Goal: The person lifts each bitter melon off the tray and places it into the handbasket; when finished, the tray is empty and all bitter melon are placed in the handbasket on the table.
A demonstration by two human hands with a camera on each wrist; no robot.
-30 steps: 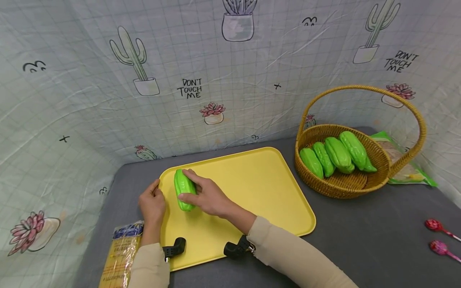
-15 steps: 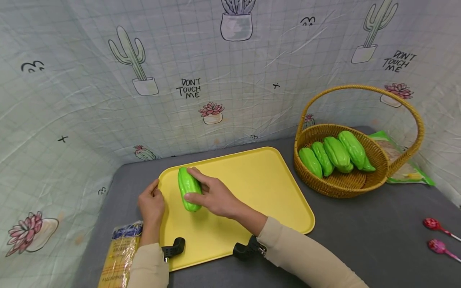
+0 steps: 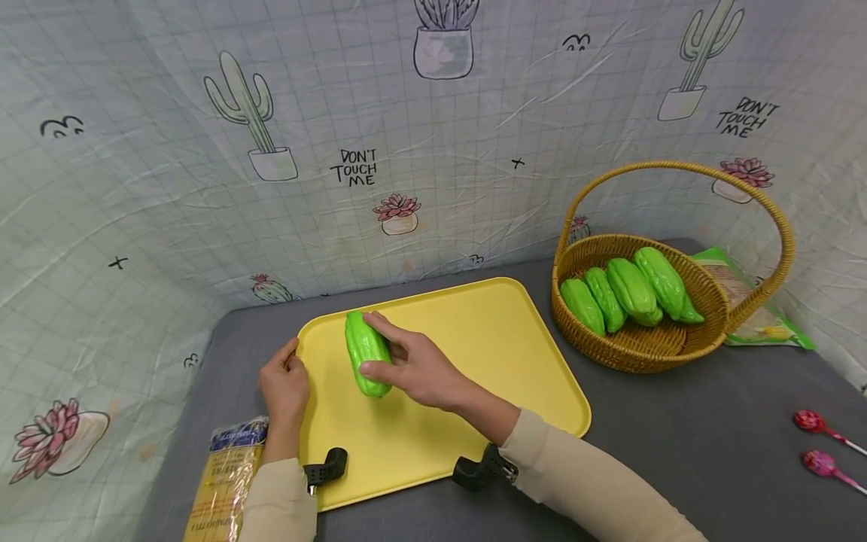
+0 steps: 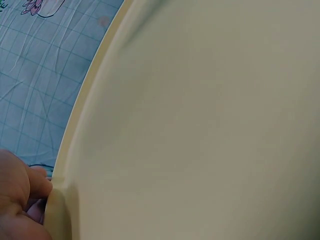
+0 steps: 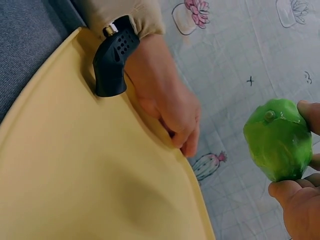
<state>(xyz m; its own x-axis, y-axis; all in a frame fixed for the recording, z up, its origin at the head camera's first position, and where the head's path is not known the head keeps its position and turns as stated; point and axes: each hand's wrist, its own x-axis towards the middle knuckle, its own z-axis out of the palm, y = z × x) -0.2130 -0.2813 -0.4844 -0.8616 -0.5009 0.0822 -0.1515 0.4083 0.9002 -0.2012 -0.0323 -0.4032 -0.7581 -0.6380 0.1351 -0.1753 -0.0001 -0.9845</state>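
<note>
One green chayote-like gourd (image 3: 367, 354) sits in the grip of the right hand (image 3: 421, 370), thumb below and fingers over its top, at the near-left part of the yellow tray (image 3: 488, 354); from the head view alone I cannot tell whether it rests on the tray or is held just above it, though the right wrist view shows it (image 5: 279, 140) apparently lifted clear, pinched between fingertips. The left hand (image 3: 284, 388) grips the tray's left rim, fingers curled round the edge, which the left wrist view confirms with a thumb (image 4: 30, 185) tucked against the rim. Four more green gourds (image 3: 630, 290) lie side by side in the wicker basket (image 3: 637, 354), which stands just right of the tray and well apart from the held one. Judging by this layout, the work of moving gourds between basket and tray looks to be at an early stage or a very late one: a single piece is at the tray and four are in the basket, and the pictures do not settle which way it runs. Left of the tray, near its front corner, lies a packet of noodles (image 3: 226, 482); far right of the tray are two pink foil lollipops (image 3: 819, 444), and behind the basket a green packet (image 3: 759, 301).
</note>
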